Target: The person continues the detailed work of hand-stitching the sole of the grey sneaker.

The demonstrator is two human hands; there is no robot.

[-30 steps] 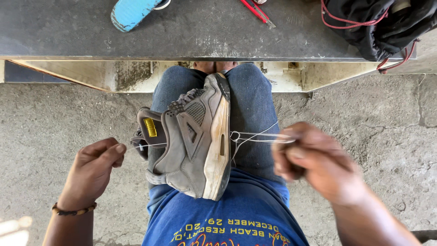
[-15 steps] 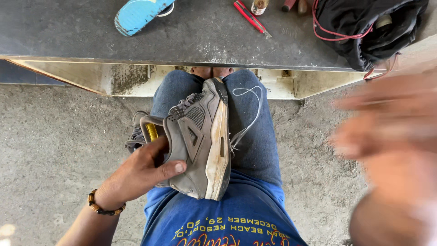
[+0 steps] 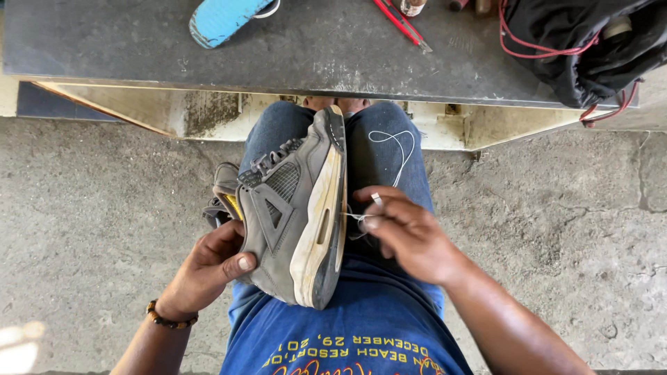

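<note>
— What does the head view show in the lap?

— A grey sneaker (image 3: 295,208) lies on its side across the person's jeans-clad thighs, its pale, yellowed sole turned toward the right hand and its toe pointing toward the blue shirt. The laced opening faces the left.

— And the left hand (image 3: 208,267)?

— It grips the shoe's upper from the left side, thumb pressed flat against the grey heel panel, the other fingers curled underneath and out of sight. A beaded bracelet (image 3: 170,318) sits on that wrist.

— The right hand (image 3: 406,236)?

— It rests just beside the sole, fingers bunched together, thumb and forefinger pinching a thin needle (image 3: 376,200) along with white thread (image 3: 392,149). The thread runs from the sole's edge to the fingers and loops up loosely over the right thigh.

— What lies beyond the knees?

— A dark workbench (image 3: 313,55). On it lie a blue insole (image 3: 222,17), a red-handled tool (image 3: 399,21) and, at the far right, a black bag (image 3: 583,48) with red cord. Rough concrete floor (image 3: 97,208) spreads on both sides.
</note>
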